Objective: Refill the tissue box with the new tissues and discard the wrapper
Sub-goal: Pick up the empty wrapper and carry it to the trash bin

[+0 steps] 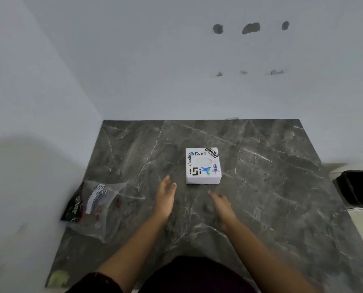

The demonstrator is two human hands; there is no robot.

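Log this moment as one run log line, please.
left hand: open, empty | right hand: open, empty | tissue box: on counter, untouched | wrapper: counter's left edge

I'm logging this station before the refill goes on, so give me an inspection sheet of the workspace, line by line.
Surface: dark marble-look table set into a wall corner.
Job's things: white tissue box with stickers sits flat near the centre; plastic wrapper lies at the table's left edge, its contents unclear.
Clutter: small yellowish scrap at the near left corner, blurred.
Hands: left hand and right hand both open, empty, over the table just short of the box, touching nothing.
Cables: nothing seen.
Surroundings: pale walls with patched holes; black bin on the floor to the right.
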